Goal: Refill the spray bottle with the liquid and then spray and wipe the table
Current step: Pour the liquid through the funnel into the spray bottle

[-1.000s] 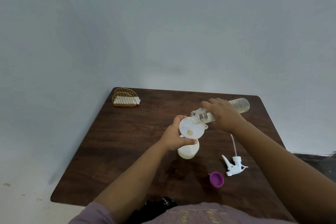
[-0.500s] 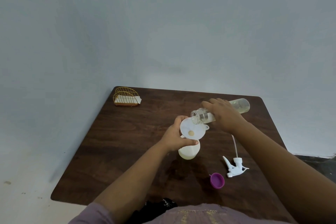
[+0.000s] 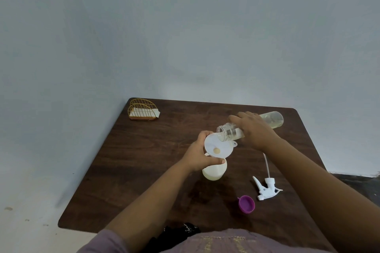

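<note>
My left hand [image 3: 197, 154] grips the neck of a white spray bottle [image 3: 214, 172] standing mid-table and steadies a white funnel [image 3: 219, 147] seated in its mouth. My right hand [image 3: 254, 129] holds a clear bottle [image 3: 271, 119] of pale yellowish liquid tipped nearly level, its open mouth over the funnel's rim. A little liquid shows in the funnel's throat. The white spray trigger head [image 3: 267, 189] with its dip tube lies on the table to the right. A purple cap [image 3: 246, 204] lies in front of it.
The dark wooden table [image 3: 144, 170] stands against a pale blue wall. A gold wire holder [image 3: 141, 111] with white napkins sits at the far left corner. Pale floor shows to the left of the table.
Nothing has moved noticeably; both hands keep the same hold and the clear bottle stays tipped over the funnel.
</note>
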Available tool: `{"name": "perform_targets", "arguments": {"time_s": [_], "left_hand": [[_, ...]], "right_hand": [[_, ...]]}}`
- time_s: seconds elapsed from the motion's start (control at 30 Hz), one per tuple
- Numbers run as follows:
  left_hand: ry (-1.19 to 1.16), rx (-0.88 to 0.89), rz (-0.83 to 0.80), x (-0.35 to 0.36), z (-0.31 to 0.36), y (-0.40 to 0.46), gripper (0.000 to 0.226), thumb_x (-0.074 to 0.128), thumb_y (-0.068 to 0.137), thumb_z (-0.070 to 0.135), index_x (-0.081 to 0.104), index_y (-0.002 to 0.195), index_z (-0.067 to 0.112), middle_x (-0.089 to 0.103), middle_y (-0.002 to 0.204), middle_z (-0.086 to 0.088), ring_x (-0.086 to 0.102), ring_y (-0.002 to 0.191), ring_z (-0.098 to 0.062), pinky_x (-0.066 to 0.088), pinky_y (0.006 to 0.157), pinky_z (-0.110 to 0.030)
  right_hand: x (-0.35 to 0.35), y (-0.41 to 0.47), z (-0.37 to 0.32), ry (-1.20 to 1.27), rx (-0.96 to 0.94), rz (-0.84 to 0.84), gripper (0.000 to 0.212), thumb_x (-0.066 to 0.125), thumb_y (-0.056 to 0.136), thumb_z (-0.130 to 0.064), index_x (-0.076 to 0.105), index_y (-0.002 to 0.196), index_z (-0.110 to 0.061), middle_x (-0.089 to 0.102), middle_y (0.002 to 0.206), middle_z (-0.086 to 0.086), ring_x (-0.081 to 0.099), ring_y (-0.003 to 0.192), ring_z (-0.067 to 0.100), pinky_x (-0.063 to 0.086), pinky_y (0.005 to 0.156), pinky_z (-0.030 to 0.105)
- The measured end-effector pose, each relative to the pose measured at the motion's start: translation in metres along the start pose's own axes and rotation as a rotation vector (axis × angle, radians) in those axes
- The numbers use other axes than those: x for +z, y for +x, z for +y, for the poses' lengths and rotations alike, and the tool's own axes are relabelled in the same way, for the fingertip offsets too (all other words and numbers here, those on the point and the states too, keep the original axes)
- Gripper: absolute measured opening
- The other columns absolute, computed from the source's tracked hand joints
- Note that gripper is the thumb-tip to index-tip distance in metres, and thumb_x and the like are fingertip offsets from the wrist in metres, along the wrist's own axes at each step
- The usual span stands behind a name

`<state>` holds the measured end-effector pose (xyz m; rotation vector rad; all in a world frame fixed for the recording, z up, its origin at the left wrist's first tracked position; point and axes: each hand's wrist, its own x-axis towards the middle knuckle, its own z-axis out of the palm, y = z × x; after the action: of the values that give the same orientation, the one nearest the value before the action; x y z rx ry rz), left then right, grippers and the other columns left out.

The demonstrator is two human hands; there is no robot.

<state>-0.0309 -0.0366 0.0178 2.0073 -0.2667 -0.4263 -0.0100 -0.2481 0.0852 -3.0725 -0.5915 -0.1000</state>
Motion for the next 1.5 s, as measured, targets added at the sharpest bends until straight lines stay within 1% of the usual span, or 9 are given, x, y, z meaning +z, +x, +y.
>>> {"name": "perform_targets", "arguments": {"time_s": [0.33, 0.63, 0.83, 1.03, 1.33, 1.5], "left_hand": [[0.016, 0.012, 0.009, 0.0005, 0.0005, -0.0004, 0.086, 0.087, 0.068, 0.033, 0.032, 0.134, 0.034, 0.05, 0.132, 0.007, 0.052, 0.118, -0.018, 0.052, 0.098, -0.042], [0.007, 0.016, 0.008, 0.0004, 0.0017, -0.0017, 0.086, 0.087, 0.065, 0.034, 0.034, 0.133, 0.033, 0.051, 0.131, 0.006, 0.052, 0.119, -0.019, 0.052, 0.098, -0.045], [0.009, 0.018, 0.014, 0.0011, 0.002, -0.0021, 0.084, 0.087, 0.068, 0.03, 0.034, 0.132, 0.033, 0.05, 0.13, 0.007, 0.051, 0.118, -0.017, 0.052, 0.098, -0.042], [0.012, 0.017, 0.024, 0.0013, 0.0018, -0.0023, 0.083, 0.088, 0.069, 0.03, 0.034, 0.131, 0.034, 0.05, 0.127, 0.01, 0.051, 0.116, -0.015, 0.052, 0.097, -0.039], [0.019, 0.022, 0.027, 0.0018, 0.0015, -0.0017, 0.085, 0.088, 0.068, 0.031, 0.033, 0.133, 0.033, 0.05, 0.131, 0.007, 0.051, 0.118, -0.017, 0.051, 0.099, -0.041], [0.019, 0.026, 0.022, 0.0007, 0.0034, -0.002, 0.084, 0.087, 0.07, 0.028, 0.033, 0.133, 0.031, 0.05, 0.13, 0.007, 0.051, 0.118, -0.016, 0.051, 0.098, -0.038]], "right_hand": [[-0.0025, -0.0021, 0.0001, -0.015, -0.005, -0.001, 0.044, 0.072, 0.075, -0.023, 0.05, 0.114, -0.025, 0.055, 0.097, -0.003, 0.052, 0.093, 0.019, 0.039, 0.083, 0.032], [-0.0042, -0.0053, 0.002, -0.017, -0.017, 0.011, 0.043, 0.069, 0.076, -0.018, 0.051, 0.115, -0.024, 0.055, 0.096, -0.002, 0.052, 0.091, 0.02, 0.04, 0.082, 0.033], [-0.0042, -0.0044, 0.0027, -0.012, -0.017, 0.029, 0.042, 0.069, 0.076, -0.02, 0.052, 0.114, -0.024, 0.056, 0.096, -0.002, 0.052, 0.09, 0.021, 0.036, 0.079, 0.031], [-0.0041, -0.0027, 0.0001, 0.004, -0.018, 0.029, 0.044, 0.071, 0.075, -0.022, 0.052, 0.114, -0.024, 0.056, 0.097, -0.001, 0.052, 0.091, 0.021, 0.039, 0.08, 0.034], [-0.0047, -0.0067, -0.0011, -0.002, -0.018, 0.023, 0.042, 0.07, 0.075, -0.019, 0.052, 0.113, -0.022, 0.055, 0.096, 0.0, 0.052, 0.092, 0.022, 0.038, 0.08, 0.033], [-0.0029, -0.008, -0.0004, -0.011, -0.015, 0.022, 0.041, 0.069, 0.076, -0.02, 0.052, 0.113, -0.023, 0.055, 0.095, -0.001, 0.052, 0.092, 0.022, 0.038, 0.08, 0.033]]}}
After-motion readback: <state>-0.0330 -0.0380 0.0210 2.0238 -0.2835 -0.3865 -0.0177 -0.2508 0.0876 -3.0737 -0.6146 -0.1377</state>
